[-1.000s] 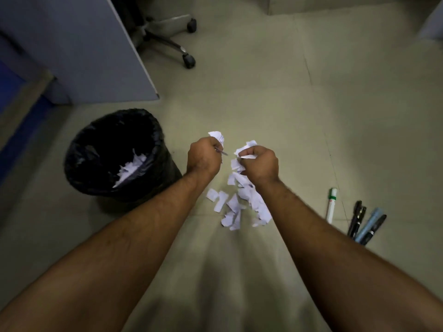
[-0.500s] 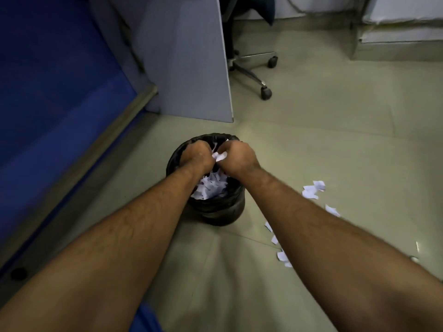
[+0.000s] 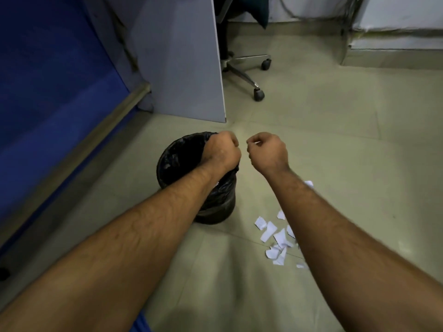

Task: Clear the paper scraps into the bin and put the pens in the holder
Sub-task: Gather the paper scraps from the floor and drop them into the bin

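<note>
Fingers (image 3: pixel 230 140) curled into fists above bin (image 3: pixel 172 161), paper scraps (image 3: pixel 275 238) on floor beneath right forearm

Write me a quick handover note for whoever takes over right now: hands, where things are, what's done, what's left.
Left hand: fist closed above the bin; contents not visible.
Right hand: fingers curled, off to the bin's right over bare floor; a speck of white shows at the fingertips, possibly a scrap.
Bin: black-lined, upright on the floor; a bit of white paper shows inside by the left wrist.
Left: a cluster of paper scraps lies on the floor right of the bin, partly hidden by the right forearm.
Pens and holder: out of view, so unconfirmed.
</note>
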### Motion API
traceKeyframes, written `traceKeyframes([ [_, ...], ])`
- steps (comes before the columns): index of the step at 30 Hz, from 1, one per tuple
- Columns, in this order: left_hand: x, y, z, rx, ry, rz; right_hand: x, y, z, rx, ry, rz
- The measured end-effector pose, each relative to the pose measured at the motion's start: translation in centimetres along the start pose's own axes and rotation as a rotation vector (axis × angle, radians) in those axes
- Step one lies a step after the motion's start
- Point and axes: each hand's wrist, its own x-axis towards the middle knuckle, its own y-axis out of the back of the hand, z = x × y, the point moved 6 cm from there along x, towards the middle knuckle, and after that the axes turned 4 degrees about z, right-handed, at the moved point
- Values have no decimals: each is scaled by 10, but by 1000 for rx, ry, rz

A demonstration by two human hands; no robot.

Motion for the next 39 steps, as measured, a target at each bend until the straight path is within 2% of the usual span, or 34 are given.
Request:
traceKeyframes([
  [4,-8,-37,32,-64,-21,-4,7,34,37,35,-65,34],
  [7,-18,-84,46,-97,-36,-104,4,56,79,-19,-113,60],
  [10,-40,-149,47,-69,-83,-280,-8,69,146,-238,-146,18],
  [14,-88,-246,22,187,-198,-616,-37,59,257,-584,-171,-205],
  [17,-114,-292,-16,415,-106,-735,-53,49,314,-788,-149,-303],
  [19,-131,-316,-35,614,-128,-813,-57,43,328,-818,-71,-301],
  [22,-141,-335,-42,729,-269,-761,-52,32,330,-796,35,-269],
  [24,-142,-342,-36,679,-358,-720,-52,21,331,-853,64,-347],
  [27,-148,-336,-18,572,-540,-573,-61,15,331,-848,103,-390],
  [31,-152,-324,-13,345,-458,-533,-74,31,332,-652,101,-419],
  [33,-146,-321,-11,369,-494,-382,-74,42,335,-623,107,-405],
  [35,-140,-327,-7,458,-542,-350,-74,49,340,-712,98,-413],
  [37,-138,-338,-2,528,-611,-446,-76,48,346,-827,107,-438],
  [39,-140,-349,2,600,-712,-617,-78,43,350,-885,122,-412],
])
